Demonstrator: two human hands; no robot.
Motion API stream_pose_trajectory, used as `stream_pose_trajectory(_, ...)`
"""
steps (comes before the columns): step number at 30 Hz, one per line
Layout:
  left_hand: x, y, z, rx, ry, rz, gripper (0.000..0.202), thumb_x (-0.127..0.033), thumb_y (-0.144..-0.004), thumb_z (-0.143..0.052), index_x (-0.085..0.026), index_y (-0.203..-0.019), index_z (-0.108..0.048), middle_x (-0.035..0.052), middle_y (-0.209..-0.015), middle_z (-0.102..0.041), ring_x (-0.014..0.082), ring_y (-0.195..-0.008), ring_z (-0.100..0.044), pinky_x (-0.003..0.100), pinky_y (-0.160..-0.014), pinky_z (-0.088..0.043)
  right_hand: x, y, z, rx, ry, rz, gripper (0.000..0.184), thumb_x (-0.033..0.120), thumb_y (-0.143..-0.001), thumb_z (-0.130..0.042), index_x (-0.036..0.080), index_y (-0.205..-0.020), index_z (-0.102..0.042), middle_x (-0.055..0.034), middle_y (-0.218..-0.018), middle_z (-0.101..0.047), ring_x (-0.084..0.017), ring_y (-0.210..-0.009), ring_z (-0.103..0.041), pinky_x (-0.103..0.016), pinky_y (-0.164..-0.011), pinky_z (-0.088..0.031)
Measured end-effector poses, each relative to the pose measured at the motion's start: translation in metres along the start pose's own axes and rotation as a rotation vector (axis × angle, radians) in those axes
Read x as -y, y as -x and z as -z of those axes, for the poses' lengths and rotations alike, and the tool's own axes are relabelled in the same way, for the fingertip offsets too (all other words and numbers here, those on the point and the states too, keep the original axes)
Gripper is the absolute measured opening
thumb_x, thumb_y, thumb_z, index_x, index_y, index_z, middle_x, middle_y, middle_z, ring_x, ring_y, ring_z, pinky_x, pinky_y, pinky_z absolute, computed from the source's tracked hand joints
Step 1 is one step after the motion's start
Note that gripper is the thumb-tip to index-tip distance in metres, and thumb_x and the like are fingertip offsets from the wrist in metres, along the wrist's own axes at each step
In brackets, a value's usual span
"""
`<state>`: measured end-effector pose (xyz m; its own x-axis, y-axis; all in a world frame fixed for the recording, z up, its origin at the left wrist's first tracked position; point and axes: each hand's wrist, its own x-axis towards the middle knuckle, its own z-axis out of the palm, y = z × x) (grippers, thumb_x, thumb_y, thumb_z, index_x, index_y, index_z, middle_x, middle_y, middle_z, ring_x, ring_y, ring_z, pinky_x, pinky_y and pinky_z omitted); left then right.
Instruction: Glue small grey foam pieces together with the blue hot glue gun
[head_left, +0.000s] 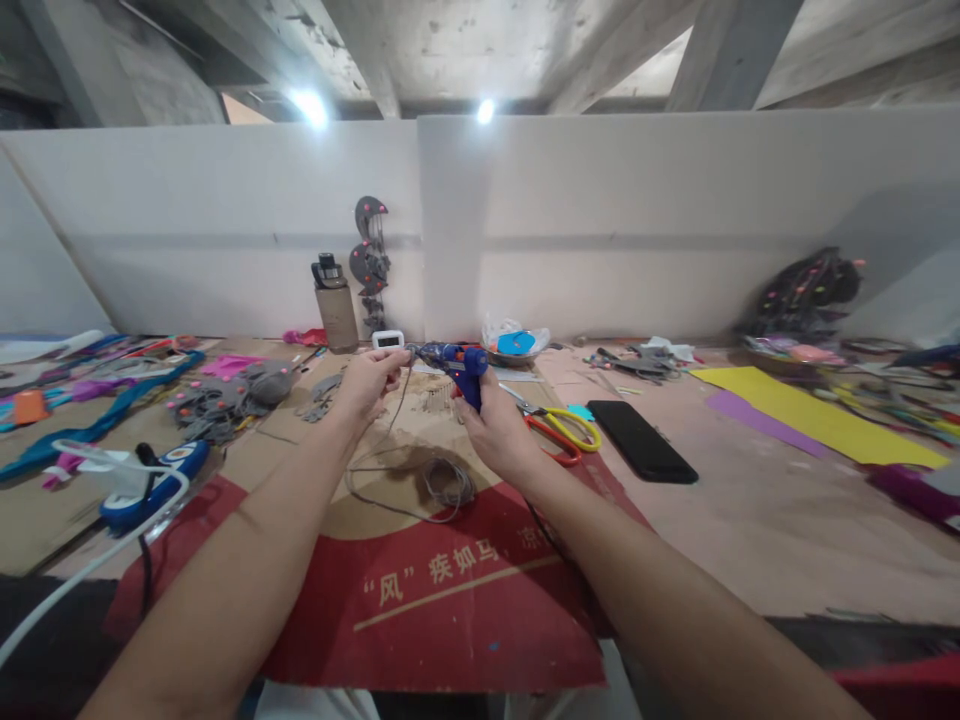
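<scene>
My right hand [496,425] is wrapped round the handle of a blue hot glue gun [471,372], its nozzle pointing left. My left hand [373,382] is closed in a pinch on a thin grey cord [406,388], close to the nozzle; the exact bit between the fingertips is too small to make out. From there the cord runs down to a loose coil [448,484] on a red and tan cardboard sheet [450,620]. Scissors [564,428] with red and yellow handles lie just right of my right hand.
A black phone [641,440] lies right of the scissors, near a yellow sheet [817,410]. At left are a blue power strip [157,485] with a white cable and grey pieces with pink dots [229,400]. A bottle [336,310] stands by the white wall.
</scene>
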<state>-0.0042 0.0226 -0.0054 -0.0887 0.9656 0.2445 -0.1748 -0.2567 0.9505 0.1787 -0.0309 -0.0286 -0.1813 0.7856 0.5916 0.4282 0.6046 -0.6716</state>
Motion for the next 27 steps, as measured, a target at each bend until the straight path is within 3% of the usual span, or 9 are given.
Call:
stream_pose_trajectory(8,-0.001,0.0,0.0,0.007,-0.018,-0.006,0.021,-0.028,-0.055,-0.075,-0.011,-0.062,-0.065,0.0016,-0.058,-0.054,0.0031,-0.044,-0.032,0.018,-0.038,-0.016,-0.001,0.0,0.0,0.003,0.026,0.005,0.035,0.023,-0.082,-0.045,0.018,-0.117,-0.045,-0.0099,-0.095,-0.06,-0.023,-0.082,-0.056,-0.039,-0.078,-0.044)
stream_pose_trajectory(14,-0.002,0.002,-0.001,0.0,-0.073,-0.011,0.023,-0.03,-0.055,-0.076,-0.012,-0.063,-0.064,-0.0006,-0.055,-0.05,0.0035,-0.045,-0.031,0.018,-0.039,-0.017,0.0,0.0,0.001,-0.018,-0.009,0.028,0.024,0.022,-0.082,-0.045,0.019,-0.105,-0.048,-0.0099,-0.097,-0.06,-0.023,-0.088,-0.056,-0.039,-0.081,-0.044)
stream_pose_trajectory(21,-0.001,0.002,0.0,0.009,-0.112,-0.01,0.023,-0.032,-0.058,-0.074,-0.013,-0.064,-0.063,-0.0015,-0.054,-0.048,0.004,-0.045,-0.031,0.018,-0.039,-0.016,-0.002,0.0,0.001,-0.012,-0.025,0.03,0.027,0.021,-0.08,-0.046,0.019,-0.107,-0.049,-0.0093,-0.095,-0.061,-0.022,-0.084,-0.056,-0.038,-0.078,-0.044)
stream_pose_trajectory(24,0.002,0.0,0.003,-0.026,-0.093,-0.02,0.023,-0.032,-0.058,-0.073,-0.013,-0.066,-0.062,-0.0021,-0.056,-0.049,0.0035,-0.043,-0.031,0.018,-0.038,-0.016,-0.004,-0.001,0.001,-0.01,-0.083,-0.009,0.027,0.021,-0.077,-0.047,0.02,-0.104,-0.05,-0.0063,-0.092,-0.061,-0.019,-0.078,-0.055,-0.034,-0.074,-0.044)
stream_pose_trajectory(27,0.003,-0.002,0.006,-0.055,-0.09,-0.02,0.023,-0.03,-0.058,-0.072,-0.014,-0.068,-0.06,-0.0026,-0.056,-0.049,0.003,-0.042,-0.03,0.018,-0.038,-0.016,-0.01,-0.003,0.002,-0.011,-0.191,-0.151,0.027,0.021,-0.074,-0.047,0.021,-0.101,-0.049,-0.0016,-0.084,-0.061,-0.015,-0.066,-0.054,-0.028,-0.064,-0.044)
